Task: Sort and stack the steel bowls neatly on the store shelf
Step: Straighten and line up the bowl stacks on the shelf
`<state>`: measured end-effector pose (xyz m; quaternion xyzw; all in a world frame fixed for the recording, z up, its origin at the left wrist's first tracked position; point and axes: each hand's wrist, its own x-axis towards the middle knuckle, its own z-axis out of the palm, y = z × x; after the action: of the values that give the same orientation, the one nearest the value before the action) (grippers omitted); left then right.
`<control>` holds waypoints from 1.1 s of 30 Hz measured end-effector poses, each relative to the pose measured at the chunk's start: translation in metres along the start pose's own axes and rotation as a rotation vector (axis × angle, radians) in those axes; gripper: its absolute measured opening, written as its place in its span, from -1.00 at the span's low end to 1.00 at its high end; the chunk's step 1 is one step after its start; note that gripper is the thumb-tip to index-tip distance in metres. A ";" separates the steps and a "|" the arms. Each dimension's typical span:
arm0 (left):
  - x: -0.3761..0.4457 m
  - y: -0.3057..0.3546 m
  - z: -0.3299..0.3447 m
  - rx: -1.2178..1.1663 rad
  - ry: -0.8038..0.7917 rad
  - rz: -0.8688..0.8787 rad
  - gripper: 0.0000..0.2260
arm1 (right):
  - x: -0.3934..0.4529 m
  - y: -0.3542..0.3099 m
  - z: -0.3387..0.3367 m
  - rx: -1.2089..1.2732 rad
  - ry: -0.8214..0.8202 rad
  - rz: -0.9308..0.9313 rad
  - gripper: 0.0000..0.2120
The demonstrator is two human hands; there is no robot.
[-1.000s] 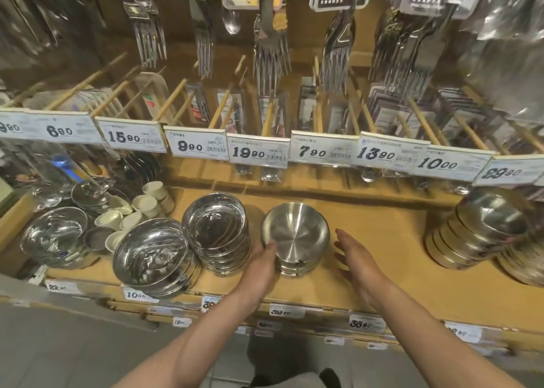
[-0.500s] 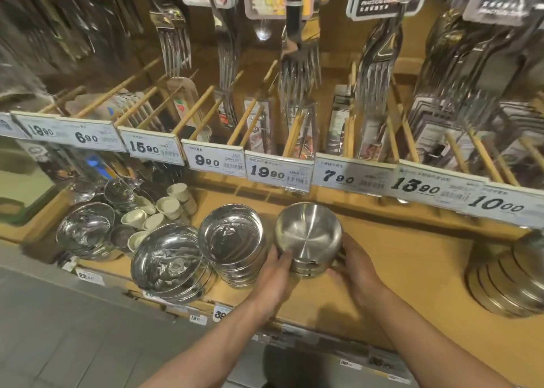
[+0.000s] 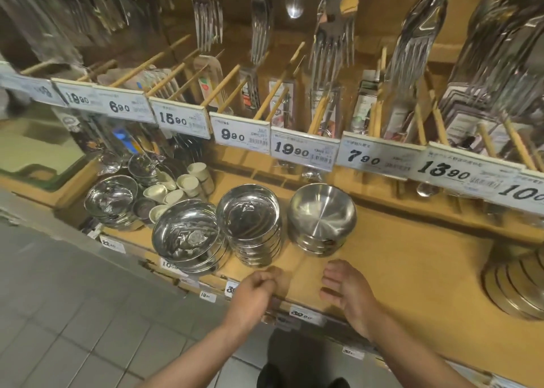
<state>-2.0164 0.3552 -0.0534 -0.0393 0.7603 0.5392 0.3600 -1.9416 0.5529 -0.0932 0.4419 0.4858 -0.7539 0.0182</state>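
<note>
The matte bowl stack [image 3: 322, 219] sat on the wooden shelf [image 3: 397, 258], just right of two shinier stacks [image 3: 248, 225]. Near it, the left hand [image 3: 254, 295] hovered with fingers loosely curled, empty; the right hand [image 3: 348, 292] hung relaxed, holding nothing.

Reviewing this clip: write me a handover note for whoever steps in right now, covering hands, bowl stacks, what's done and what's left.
Left hand: loosely curled at the shelf's front edge, holds nothing.
Right hand: open, over the shelf, touches nothing.
Matte stack: upright mid-shelf, free of both hands, beside the shiny stack.
Wide stack: front left, at the shelf edge, leaning a little.
Far-left stack: behind it, beside small cream cups.
Right stack: lying tipped over at the right edge, partly out of view.
Done: matte stack looks set.
Left: probably stand the right stack up and straighten the wide one.
</note>
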 end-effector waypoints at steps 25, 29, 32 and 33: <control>0.035 -0.008 -0.024 -0.351 0.181 0.143 -0.51 | 0.012 -0.013 0.112 0.030 -0.133 -0.141 -0.76; 0.024 -0.011 -0.019 -0.378 0.126 0.167 -0.55 | -0.003 -0.003 0.095 0.006 -0.178 -0.195 -0.59; 0.017 -0.017 -0.017 -0.377 0.080 0.160 -0.62 | -0.013 0.004 0.082 -0.002 -0.178 -0.194 -0.56; 0.015 -0.020 -0.016 -0.371 0.075 0.150 -0.64 | -0.016 0.006 0.077 0.002 -0.172 -0.196 -0.56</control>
<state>-2.0267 0.3379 -0.0755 -0.0682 0.6618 0.6934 0.2767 -1.9788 0.4855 -0.0763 0.3262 0.5226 -0.7876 -0.0142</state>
